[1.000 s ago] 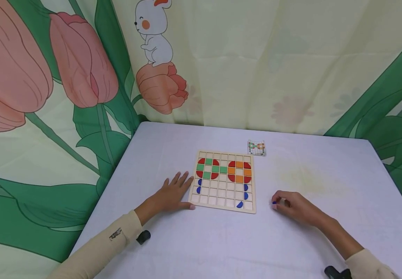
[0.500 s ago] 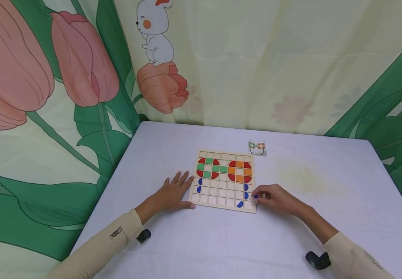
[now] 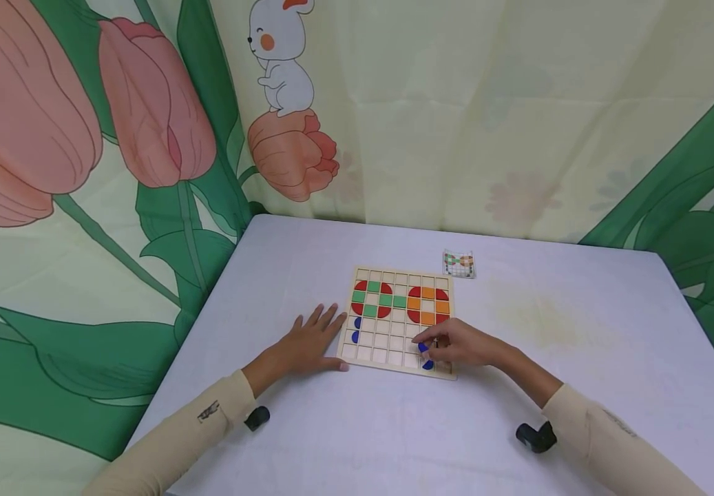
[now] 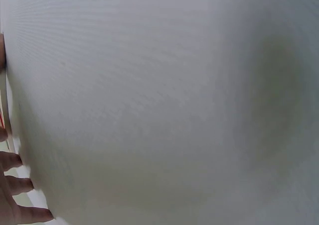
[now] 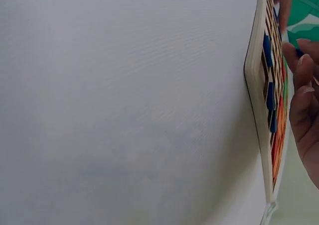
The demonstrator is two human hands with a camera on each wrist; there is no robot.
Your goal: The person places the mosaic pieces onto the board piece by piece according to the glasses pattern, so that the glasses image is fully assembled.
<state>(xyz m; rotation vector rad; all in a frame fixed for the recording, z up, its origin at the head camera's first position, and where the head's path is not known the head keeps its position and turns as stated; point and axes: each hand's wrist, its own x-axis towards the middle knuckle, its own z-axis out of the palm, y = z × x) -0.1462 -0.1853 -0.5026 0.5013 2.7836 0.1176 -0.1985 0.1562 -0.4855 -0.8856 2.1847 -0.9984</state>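
Observation:
A wooden grid board (image 3: 381, 340) lies on the white-covered table. In its upper rows, red, green and orange tiles form two ring shapes joined by a green tile (image 3: 399, 302). My left hand (image 3: 303, 342) lies flat with spread fingers at the board's left edge. Over the lower right of the board, my right hand (image 3: 458, 342) pinches a blue half-round tile (image 3: 423, 347) between thumb and fingers. Another blue tile (image 3: 427, 365) sits just below it, and two more blue tiles are at the left side. My right hand hides blue tiles at the right, which show in the right wrist view (image 5: 270, 95).
Behind the board's right corner lies a small pattern card (image 3: 459, 263) printed with a similar design. A floral curtain (image 3: 418, 124) hangs behind the table's far edge (image 3: 518, 239). Dark cameras are strapped at both wrists.
My right hand has moved left from the bare table to above the board's lower right, carrying the blue tile. The left hand keeps its place at the board's edge.

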